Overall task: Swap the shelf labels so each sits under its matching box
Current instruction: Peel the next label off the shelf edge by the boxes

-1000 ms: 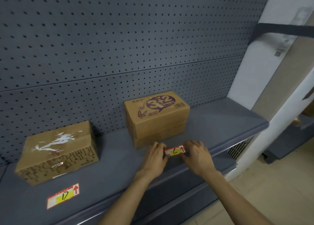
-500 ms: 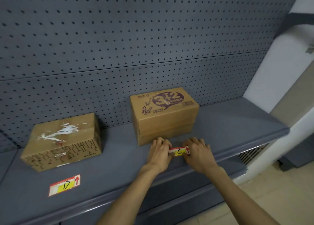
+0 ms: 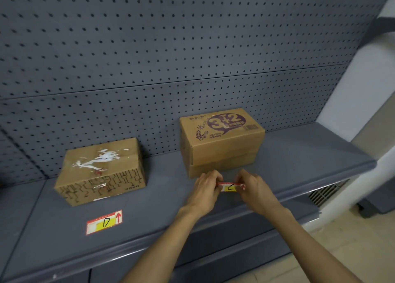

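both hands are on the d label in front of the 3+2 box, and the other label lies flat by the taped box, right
Not quite. The label between the left hand and right hand reads C, not D, as the head view shows. It is in front of the 3+2 box. The D label is the one lying flat by the taped box.

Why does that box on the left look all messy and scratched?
The left box has torn white patches on top, like ripped-off tape or a label, and it sits turned at an angle. The D label in front of it lies tilted too. The right box looks clean.
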`<action>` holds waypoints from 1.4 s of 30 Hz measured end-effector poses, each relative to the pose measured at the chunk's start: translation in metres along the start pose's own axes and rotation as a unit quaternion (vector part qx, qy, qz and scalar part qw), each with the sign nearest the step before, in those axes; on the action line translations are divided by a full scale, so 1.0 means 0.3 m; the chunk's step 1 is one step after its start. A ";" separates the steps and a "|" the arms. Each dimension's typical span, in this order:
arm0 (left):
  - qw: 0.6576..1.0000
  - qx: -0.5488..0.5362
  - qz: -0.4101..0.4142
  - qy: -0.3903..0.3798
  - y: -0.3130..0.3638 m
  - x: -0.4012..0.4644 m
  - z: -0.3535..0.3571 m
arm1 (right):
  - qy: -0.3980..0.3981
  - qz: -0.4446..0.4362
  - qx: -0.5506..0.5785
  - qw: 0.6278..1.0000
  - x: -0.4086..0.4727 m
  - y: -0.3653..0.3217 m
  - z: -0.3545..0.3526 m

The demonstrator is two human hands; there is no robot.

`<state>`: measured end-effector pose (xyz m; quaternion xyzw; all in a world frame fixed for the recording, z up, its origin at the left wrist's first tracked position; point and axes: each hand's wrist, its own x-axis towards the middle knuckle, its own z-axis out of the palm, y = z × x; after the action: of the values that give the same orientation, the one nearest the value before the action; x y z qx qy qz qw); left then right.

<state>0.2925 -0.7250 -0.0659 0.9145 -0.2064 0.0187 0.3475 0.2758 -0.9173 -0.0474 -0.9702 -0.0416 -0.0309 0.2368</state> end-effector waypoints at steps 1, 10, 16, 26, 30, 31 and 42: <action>1.000 -0.001 0.010 0.008 -0.019 -0.026 -0.034 | 0.004 -0.008 0.009 1.000 -0.007 -0.037 0.012; 0.998 -0.010 0.022 0.058 -0.193 -0.334 -0.311 | 0.016 -0.071 0.078 0.994 -0.099 -0.365 0.148; 0.995 0.004 -0.012 0.102 -0.367 -0.593 -0.509 | 0.023 -0.140 0.090 0.986 -0.172 -0.633 0.292; 0.989 0.005 -0.082 0.124 -0.525 -0.882 -0.665 | -0.048 -0.166 0.152 0.973 -0.255 -0.870 0.445; 0.988 0.010 -0.096 0.119 -0.539 -0.923 -0.662 | -0.059 -0.166 0.144 0.974 -0.259 -0.893 0.471; 0.988 0.010 -0.097 0.121 -0.541 -0.932 -0.658 | -0.063 -0.166 0.143 0.974 -0.259 -0.896 0.477; 0.987 0.075 -0.072 0.125 -0.545 -0.966 -0.640 | -0.072 -0.198 0.088 0.974 -0.257 -0.884 0.526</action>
<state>0.1124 -0.3858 -0.0745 0.9409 -0.0929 0.1232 0.3013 0.1802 -0.6150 -0.0723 -0.9177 -0.2524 -0.0032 0.3068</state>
